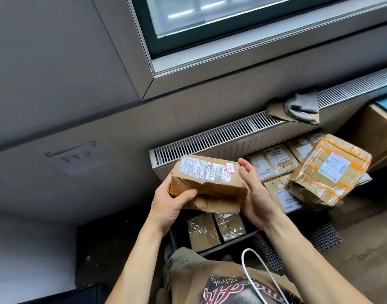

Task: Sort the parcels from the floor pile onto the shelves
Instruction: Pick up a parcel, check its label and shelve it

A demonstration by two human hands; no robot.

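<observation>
Two hands hold one brown parcel [208, 183] chest-high, label up (probably to read it): left hand [170, 205] wraps its left end, thumb on top; right hand [254, 194] cups the right end, fingers fairly straight. Other parcels [328, 170] lie below the radiator [210, 137].

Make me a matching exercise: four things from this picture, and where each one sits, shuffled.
1. brown paper-wrapped parcel
2. grey crumpled cloth
3. orange-striped tape-wrapped cardboard parcel
4. white handwritten paper sign

A. stuck on the grey wall
B. atop the white slatted radiator
C. between left hand and right hand
D. tilted on stacked cardboard boxes

Pairs: 1-C, 2-B, 3-D, 4-A.
</observation>
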